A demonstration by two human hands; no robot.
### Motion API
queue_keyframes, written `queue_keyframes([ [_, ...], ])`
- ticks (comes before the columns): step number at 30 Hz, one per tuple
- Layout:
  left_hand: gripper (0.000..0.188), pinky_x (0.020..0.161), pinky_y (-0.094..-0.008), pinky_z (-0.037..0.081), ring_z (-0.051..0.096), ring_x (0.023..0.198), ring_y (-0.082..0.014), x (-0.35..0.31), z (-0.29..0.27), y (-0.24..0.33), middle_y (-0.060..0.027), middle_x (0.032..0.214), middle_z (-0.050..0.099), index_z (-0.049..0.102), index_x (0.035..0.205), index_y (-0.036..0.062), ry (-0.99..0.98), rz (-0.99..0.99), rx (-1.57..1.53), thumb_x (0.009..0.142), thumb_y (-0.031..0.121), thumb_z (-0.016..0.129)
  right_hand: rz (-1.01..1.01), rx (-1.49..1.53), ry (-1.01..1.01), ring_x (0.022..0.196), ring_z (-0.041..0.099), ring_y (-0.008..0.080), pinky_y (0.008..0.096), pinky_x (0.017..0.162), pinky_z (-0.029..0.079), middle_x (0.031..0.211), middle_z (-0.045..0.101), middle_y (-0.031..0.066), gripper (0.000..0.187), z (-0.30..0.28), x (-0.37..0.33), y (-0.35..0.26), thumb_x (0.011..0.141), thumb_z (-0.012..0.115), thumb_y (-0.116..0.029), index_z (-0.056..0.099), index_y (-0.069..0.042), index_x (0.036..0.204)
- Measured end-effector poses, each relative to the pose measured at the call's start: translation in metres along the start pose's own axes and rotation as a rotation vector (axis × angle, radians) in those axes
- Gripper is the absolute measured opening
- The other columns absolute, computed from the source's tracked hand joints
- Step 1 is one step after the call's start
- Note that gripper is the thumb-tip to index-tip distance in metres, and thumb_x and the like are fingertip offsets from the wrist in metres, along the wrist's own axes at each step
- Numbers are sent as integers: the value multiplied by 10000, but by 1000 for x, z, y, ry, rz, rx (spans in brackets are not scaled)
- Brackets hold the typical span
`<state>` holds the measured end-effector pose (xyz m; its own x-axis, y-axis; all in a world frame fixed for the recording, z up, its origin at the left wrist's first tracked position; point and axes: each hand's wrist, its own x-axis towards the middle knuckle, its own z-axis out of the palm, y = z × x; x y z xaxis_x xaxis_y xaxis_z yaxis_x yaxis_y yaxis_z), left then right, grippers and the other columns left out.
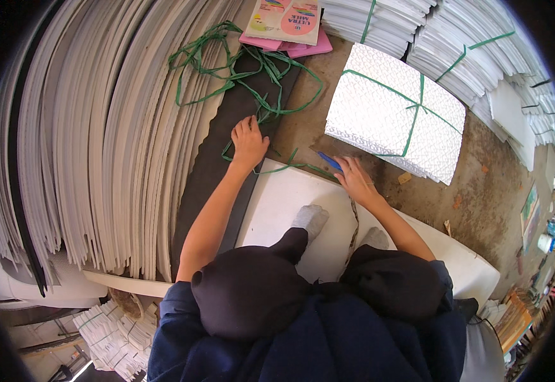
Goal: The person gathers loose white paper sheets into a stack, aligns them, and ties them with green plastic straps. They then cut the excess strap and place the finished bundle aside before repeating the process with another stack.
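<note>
My left hand (pixel 250 141) reaches over a dark flat board, its fingers curled down on green plastic twine (pixel 226 81). The twine lies in loose loops up the board, and a strand runs right past my left hand along the white padded surface's edge. Closed at the floor's near edge, my right hand (pixel 357 181) grips a slim blue tool (pixel 329 160), whose tip points up and left; its kind cannot be made out. Just beyond it lies a stack of white embossed sheets (pixel 379 95), tied crosswise with green twine.
Tall stacks of pale sheets (pixel 118 127) line the left. More tied white bundles (pixel 481 51) stand at the back right. A printed pink carton sheet (pixel 284 22) lies at the top on pink pieces. I sit with my feet on a white padded surface (pixel 271 210).
</note>
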<state>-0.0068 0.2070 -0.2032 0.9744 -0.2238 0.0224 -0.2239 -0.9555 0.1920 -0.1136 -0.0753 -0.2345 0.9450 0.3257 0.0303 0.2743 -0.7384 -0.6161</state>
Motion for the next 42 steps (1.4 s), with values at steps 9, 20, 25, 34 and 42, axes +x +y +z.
queue_keyframes([
  [9, 632, 1008, -354, 238, 267, 1237, -299, 66, -33, 31, -191, 1298, 346, 335, 1289, 17, -336, -120, -946, 827, 409, 515, 814, 476, -77, 976, 562, 203, 345, 817, 435, 993, 592, 195, 257, -91, -104, 44, 860, 496, -217, 596, -37, 1013],
  [20, 947, 1051, -321, 160, 139, 1302, -256, 108, -13, 147, -181, 1408, 126, 54, 1362, -11, -639, 52, -1394, 763, 526, 555, 886, 970, 497, 1216, 341, 220, 339, 988, 290, 1353, 320, 87, 709, -199, -43, 80, 858, 414, -517, 213, -55, 1357],
  [25, 921, 1033, -341, 207, 228, 1272, -272, 124, -35, 161, -192, 1387, 191, 65, 1371, 21, -553, 105, -1435, 752, 449, 594, 795, 975, 624, 1147, 421, 214, 327, 935, 360, 1274, 405, 126, 665, -228, -12, 35, 832, 556, -346, 245, -37, 1333],
  [34, 897, 1035, -393, 188, 123, 1310, -327, 210, -42, 209, -262, 1394, 107, 89, 1381, 71, -425, 260, -1235, 741, 401, 623, 695, 327, 586, 1122, 447, 274, 332, 937, 349, 1236, 431, 201, 768, -271, 28, 138, 773, 623, -390, 246, -10, 1325],
  [42, 692, 1038, -458, 151, 82, 1305, -382, 200, -30, 200, -243, 1396, 126, 259, 1352, 148, -95, 354, -1015, 767, 257, 612, 738, -16, 364, 1245, 259, 368, 418, 1018, 238, 1341, 236, 256, 745, -262, 40, 104, 839, 475, -473, 145, -67, 1370],
])
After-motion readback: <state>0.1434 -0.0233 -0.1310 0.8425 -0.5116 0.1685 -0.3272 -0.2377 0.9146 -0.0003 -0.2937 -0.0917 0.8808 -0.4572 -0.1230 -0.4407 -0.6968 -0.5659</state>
